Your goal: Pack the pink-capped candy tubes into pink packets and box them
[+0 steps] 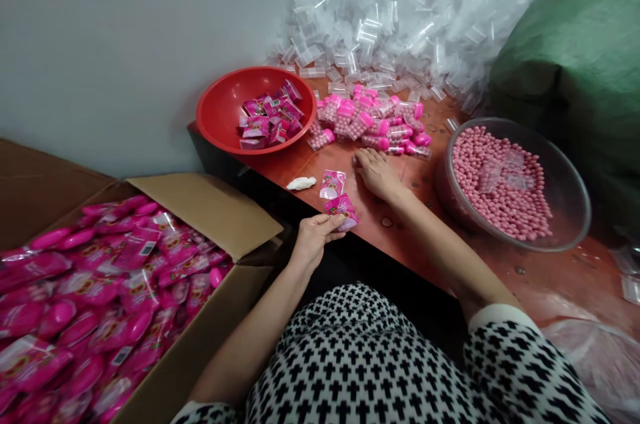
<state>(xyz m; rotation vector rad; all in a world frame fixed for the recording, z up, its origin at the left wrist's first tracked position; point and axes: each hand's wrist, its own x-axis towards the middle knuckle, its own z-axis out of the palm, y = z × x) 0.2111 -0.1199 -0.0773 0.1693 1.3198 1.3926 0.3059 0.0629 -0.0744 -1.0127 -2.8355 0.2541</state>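
Head view: flat, glossy pink packet [345, 209] is pinched by left fingers [336, 219]; if grip slips, could be dropped off orange-red bench [540, 287]; hold of right fingers [369, 158] can't be told.

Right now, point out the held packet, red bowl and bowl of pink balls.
Held packet [345, 207]: head view, on its printed face.
Red bowl [220, 105]: head view, inner wall.
Bowl of pink balls [569, 201]: head view, right-hand wall.

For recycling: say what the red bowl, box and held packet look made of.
Red bowl: probably plastic, glossy, judging by its highlights. Box: apparently cardboard; matte, brown, stiffly folded. Held packet: film or coated paper, perhaps; thin, printed, gloss unclear.
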